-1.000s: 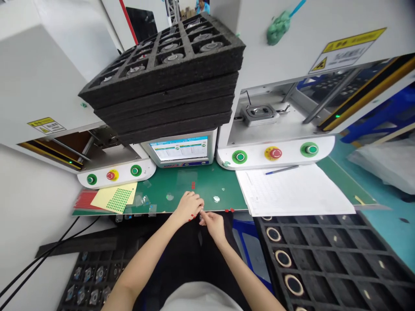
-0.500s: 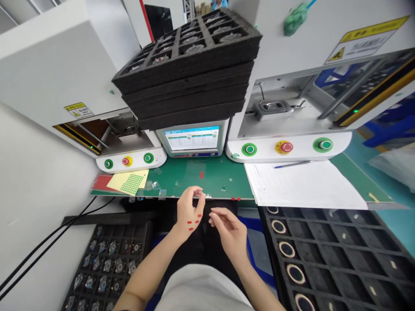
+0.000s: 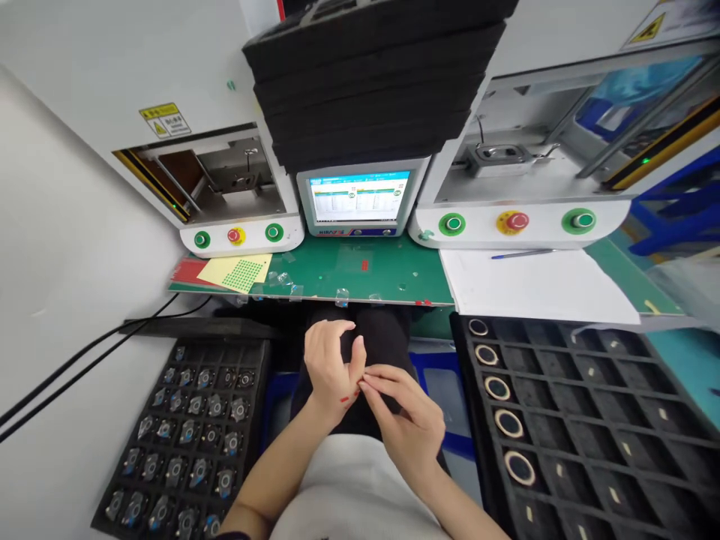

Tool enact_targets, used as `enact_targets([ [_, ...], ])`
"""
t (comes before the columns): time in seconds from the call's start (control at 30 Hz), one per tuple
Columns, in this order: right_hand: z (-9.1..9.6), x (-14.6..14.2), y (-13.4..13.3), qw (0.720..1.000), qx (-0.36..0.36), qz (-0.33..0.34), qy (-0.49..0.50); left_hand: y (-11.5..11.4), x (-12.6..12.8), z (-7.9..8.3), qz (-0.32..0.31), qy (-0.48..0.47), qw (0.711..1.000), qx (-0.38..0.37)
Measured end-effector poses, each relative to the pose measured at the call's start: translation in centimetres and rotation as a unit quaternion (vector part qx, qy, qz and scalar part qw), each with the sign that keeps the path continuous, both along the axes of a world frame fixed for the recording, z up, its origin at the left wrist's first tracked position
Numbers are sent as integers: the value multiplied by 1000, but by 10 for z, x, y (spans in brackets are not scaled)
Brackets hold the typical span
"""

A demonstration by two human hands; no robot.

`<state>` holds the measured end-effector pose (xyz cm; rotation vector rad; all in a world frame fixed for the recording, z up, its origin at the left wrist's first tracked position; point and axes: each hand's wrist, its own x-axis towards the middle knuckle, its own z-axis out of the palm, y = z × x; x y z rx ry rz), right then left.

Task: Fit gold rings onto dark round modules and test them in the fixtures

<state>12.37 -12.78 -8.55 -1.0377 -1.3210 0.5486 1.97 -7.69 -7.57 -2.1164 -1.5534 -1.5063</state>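
Both hands are over my lap, below the bench edge. My left hand (image 3: 328,361) is raised with its fingers loosely curled and apart, and small red stickers (image 3: 343,399) sit on its back near the wrist. My right hand (image 3: 406,417) reaches across, thumb and forefinger pinched together on one red sticker at the edge of the left hand. A black foam tray (image 3: 181,437) of small metal parts lies at my lower left. Another black foam tray (image 3: 596,442) at my right holds a few rings in its left column.
A green mat (image 3: 388,271) covers the bench, with a yellow sheet of green dot stickers (image 3: 238,272), bits of clear film, a paper form (image 3: 540,289) and a pen (image 3: 520,254). Behind it are a screen (image 3: 360,196), two machines with green and red buttons, and stacked foam trays (image 3: 371,82).
Both hands have drawn back from the bench edge toward my lap. The right hand, open half a second ago, now pinches at the left hand. The view has tilted downward.
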Motion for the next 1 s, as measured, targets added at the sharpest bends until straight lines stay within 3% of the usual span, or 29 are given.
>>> enact_targets([
  [0.27, -16, -15, -33, 999, -16, 3, -34, -30, -13, -17, 8, 20, 1000, 15],
  [0.43, -20, -16, -33, 999, -41, 24, -24, -31, -15, -22, 17, 15, 999, 27],
  [0.6, -35, -16, -31, 998, -44, 29, -31, -29, -14, -35, 23, 9, 1000, -8],
  [0.8, -57, -16, -39, 993, -88, 26, 68, -34, -10, -50, 26, 10, 999, -41],
  [1.0, -58, -7, -38, 994, -90, 42, 37, -34, -4, -54, 27, 34, 998, -50],
])
